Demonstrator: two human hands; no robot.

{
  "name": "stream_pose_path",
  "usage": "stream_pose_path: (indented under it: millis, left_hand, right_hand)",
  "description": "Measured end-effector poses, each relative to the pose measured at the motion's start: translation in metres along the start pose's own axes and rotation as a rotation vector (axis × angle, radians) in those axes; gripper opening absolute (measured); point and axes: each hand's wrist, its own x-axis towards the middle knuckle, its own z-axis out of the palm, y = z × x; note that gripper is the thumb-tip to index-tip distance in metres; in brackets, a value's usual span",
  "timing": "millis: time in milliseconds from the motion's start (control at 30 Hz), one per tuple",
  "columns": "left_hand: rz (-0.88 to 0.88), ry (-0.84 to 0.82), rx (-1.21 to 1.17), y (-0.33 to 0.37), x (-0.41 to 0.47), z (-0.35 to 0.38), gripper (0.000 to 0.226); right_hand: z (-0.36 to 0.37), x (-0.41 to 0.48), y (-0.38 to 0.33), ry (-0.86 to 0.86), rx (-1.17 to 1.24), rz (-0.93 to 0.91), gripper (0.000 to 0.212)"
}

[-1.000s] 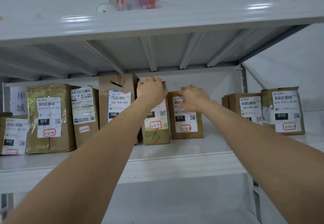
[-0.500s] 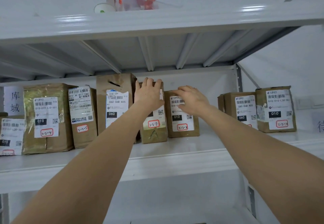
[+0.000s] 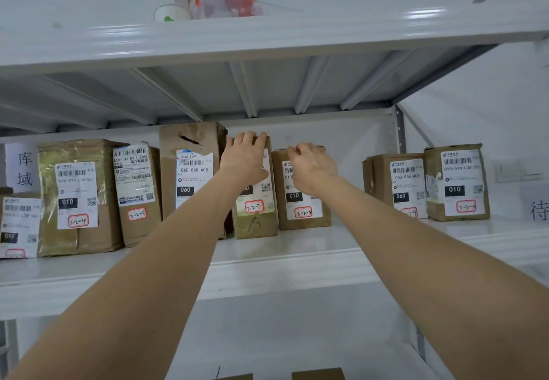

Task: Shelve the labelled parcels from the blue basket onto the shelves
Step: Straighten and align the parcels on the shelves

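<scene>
Left hand [image 3: 245, 156] grips parcel 3-2-7 [image 3: 256, 222] beside tall box [image 3: 190, 141]; right hand [image 3: 312, 165] grips parcel 3-2-8 [image 3: 304, 219].

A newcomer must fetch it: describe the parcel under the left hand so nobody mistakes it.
On the shelf the arms reach, find the tallest parcel. Right of it, under the left hand, stands the wanted parcel: only its red-ringed sticker reads 3-2-7.

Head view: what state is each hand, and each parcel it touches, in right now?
parcel 3-2-7: upright on shelf, label outward.
parcel 3-2-8: upright, beside it.
left hand: fingers curled over parcel 3-2-7's top.
right hand: fingers curled on parcel 3-2-8's top edge.
</scene>
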Motion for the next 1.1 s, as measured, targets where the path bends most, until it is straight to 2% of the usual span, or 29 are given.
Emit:
stream_pose_path:
  millis: [133, 333, 600, 700, 767, 833, 967, 1100]
  left_hand:
    - [0.010, -0.045, -0.060, -0.004, 0.000, -0.004, 0.089]
    - [-0.011, -0.050, 0.008, -0.001, 0.000, 0.001, 0.090]
    - [-0.027, 0.130, -0.004, 0.010, 0.006, -0.006, 0.066]
    - [0.015, 0.293, -0.072, 0.042, 0.010, -0.015, 0.058]
    - [0.074, 0.338, -0.152, 0.075, 0.013, -0.020, 0.058]
    - [0.133, 0.311, -0.232, 0.115, 0.017, -0.022, 0.057]
    - [0.195, 0.153, -0.311, 0.193, 0.029, -0.011, 0.061]
    - [0.204, 0.015, -0.355, 0.244, 0.050, 0.004, 0.080]
  right_hand:
    - [0.003, 0.001, 0.006, -0.049, 0.004, -0.046, 0.073]
    - [0.006, 0.005, 0.003, -0.106, -0.001, -0.019, 0.083]
    - [0.002, 0.001, 0.008, -0.009, 0.047, 0.020, 0.077]
    - [-0.007, -0.006, 0.034, 0.093, 0.038, 0.008, 0.070]
    - [-0.014, -0.012, 0.061, 0.146, 0.010, 0.027, 0.063]
    - [-0.020, -0.019, 0.094, 0.141, -0.013, 0.064, 0.062]
    - [-0.031, -0.039, 0.173, 0.111, -0.046, 0.189, 0.071]
    - [-0.032, -0.059, 0.245, 0.088, -0.068, 0.320, 0.088]
